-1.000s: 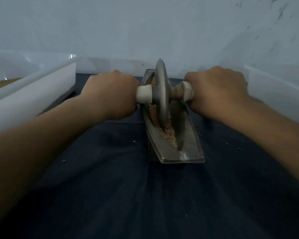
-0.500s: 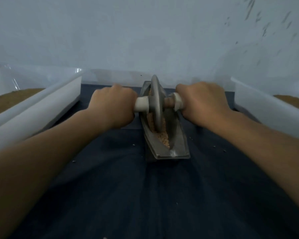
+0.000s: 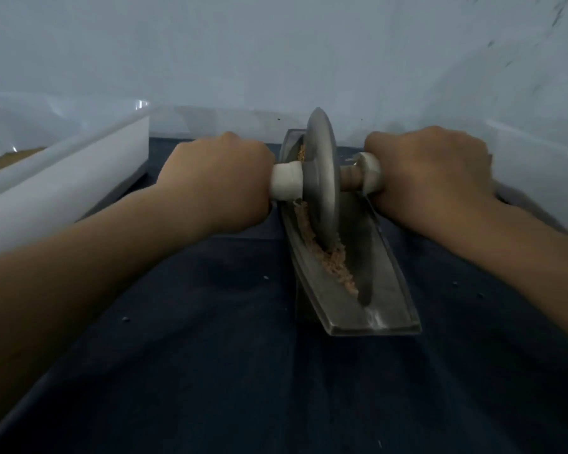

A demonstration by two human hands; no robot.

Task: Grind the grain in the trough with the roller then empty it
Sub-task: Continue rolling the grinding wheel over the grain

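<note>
- The dark cloth (image 3: 227, 355) in front of the trough carries a few stray specks, so strokes are best kept short of the near lip.
- The trough (image 3: 386, 273) lies lengthwise away from the person. Its near end is bare metal, and the grain (image 3: 333, 260) lies along its groove from the middle to the far end, already looking crushed (more meal than kernels).
- The roller (image 3: 322, 178) stands on edge in the groove over the trough's far half, its rim buried in the grain. I would keep the axle level and press evenly so the disc does not climb a wall.
- The left hand (image 3: 217, 178), left of the trough, has its fingers clamped round the white handle, and the right hand (image 3: 430, 172), right of the trough, grips the other handle the same way.
- A pale bin (image 3: 63, 185) stands well to the left of the trough, and another (image 3: 538, 165) stands to the right.
- Compared with half a second ago, the roller sits at much the same stretch of the trough and both grips are unchanged. The head has dipped closer, so the right bin's brown contents no longer show.
</note>
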